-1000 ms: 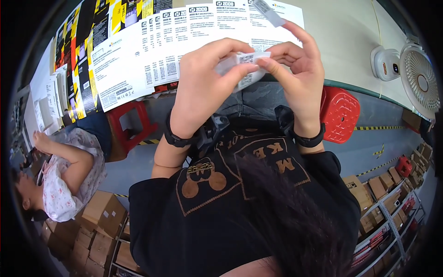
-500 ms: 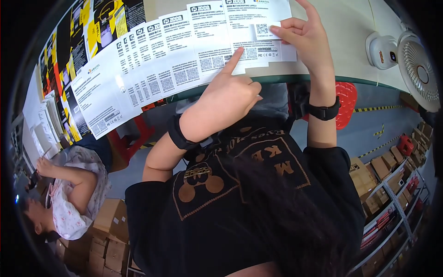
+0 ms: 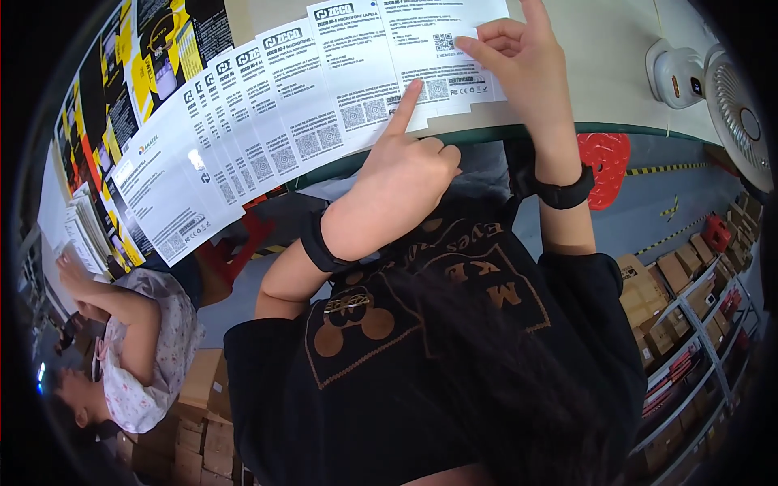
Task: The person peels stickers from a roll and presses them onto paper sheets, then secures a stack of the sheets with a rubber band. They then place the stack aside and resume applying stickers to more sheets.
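Note:
White printed sheets (image 3: pixel 348 69) lie overlapped in a long fanned row along the table edge. My left hand (image 3: pixel 413 170) stretches its index finger onto one of the right-hand sheets, with the other fingers curled and nothing visible in them. On the rightmost sheet is a small white label with a square code (image 3: pixel 444 44). My right hand (image 3: pixel 527 69) has its thumb at this label's right edge; the fingers behind are bent and one points up. Whatever lies beneath the right fingers is partly hidden.
Black and yellow printed packaging (image 3: pixel 166 61) lies beyond the row's left end. A white fan (image 3: pixel 733 117) stands on the right of the table. To my left sits another person (image 3: pixel 142 348), near a stack of white pieces (image 3: pixel 85 231). Shelves with cartons (image 3: pixel 681 332) are at right.
The label and my right thumb have shifted slightly left and up, and the label now appears flat on the sheet. The other person's arm has moved. My left index finger keeps its place on the sheet.

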A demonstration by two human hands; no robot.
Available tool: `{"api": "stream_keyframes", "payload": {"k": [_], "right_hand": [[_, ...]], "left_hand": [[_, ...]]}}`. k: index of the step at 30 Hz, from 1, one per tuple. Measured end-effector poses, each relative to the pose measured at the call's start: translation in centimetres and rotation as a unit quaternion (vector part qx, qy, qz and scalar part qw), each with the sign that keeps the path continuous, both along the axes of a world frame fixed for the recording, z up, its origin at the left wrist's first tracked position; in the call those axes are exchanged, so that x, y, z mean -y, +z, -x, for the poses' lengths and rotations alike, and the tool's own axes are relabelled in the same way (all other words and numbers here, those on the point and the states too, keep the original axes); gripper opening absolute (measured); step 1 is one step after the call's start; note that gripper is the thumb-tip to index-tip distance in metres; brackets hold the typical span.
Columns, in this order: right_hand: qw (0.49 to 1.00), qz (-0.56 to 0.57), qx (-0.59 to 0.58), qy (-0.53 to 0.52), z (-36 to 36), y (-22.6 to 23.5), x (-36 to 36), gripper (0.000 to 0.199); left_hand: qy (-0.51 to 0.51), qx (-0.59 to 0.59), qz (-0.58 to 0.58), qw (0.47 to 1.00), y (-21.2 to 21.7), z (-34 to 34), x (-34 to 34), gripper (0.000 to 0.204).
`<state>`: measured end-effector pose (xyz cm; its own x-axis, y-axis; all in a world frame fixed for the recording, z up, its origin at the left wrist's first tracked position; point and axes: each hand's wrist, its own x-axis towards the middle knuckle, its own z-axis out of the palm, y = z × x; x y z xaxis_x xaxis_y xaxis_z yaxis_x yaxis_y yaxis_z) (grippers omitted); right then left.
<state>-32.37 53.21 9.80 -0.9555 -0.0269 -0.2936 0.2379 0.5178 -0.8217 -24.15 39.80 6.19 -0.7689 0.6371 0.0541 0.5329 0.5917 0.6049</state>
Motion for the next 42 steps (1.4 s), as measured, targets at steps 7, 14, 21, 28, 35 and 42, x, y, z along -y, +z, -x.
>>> {"api": "stream_keyframes", "payload": {"k": [7, 14, 21, 28, 35, 42], "right_hand": [[0.963, -0.237, -0.129, 0.0, -1.2, -1.2, -0.2, 0.068], [0.787, -0.038, -0.605, 0.115, -1.1, -6.3, 0.7, 0.059], [0.81, -0.281, -0.484, 0.175, -2.6, -2.8, -3.5, 0.039], [0.971, 0.18, -0.15, -0.04, -2.9, -4.8, -0.8, 0.019], [0.987, 0.11, -0.104, -0.06, -3.0, -5.6, 1.2, 0.013], [0.977, 0.111, -0.179, -0.041, -3.6, -6.0, 2.3, 0.02]], "left_hand": [[0.002, -0.003, 0.011, 1.0, 0.3, -0.1, 0.0, 0.019], [0.051, -0.035, -0.043, 0.997, 2.3, -0.5, 2.5, 0.021], [0.039, -0.034, -0.05, 0.997, 1.2, -1.4, 3.7, 0.02], [0.014, -0.03, -0.07, 0.997, 0.5, -1.5, 3.1, 0.02], [0.013, -0.02, -0.058, 0.998, 0.1, -1.5, 3.1, 0.02], [0.01, -0.003, -0.061, 0.998, 0.1, -1.5, 3.4, 0.019]]}}
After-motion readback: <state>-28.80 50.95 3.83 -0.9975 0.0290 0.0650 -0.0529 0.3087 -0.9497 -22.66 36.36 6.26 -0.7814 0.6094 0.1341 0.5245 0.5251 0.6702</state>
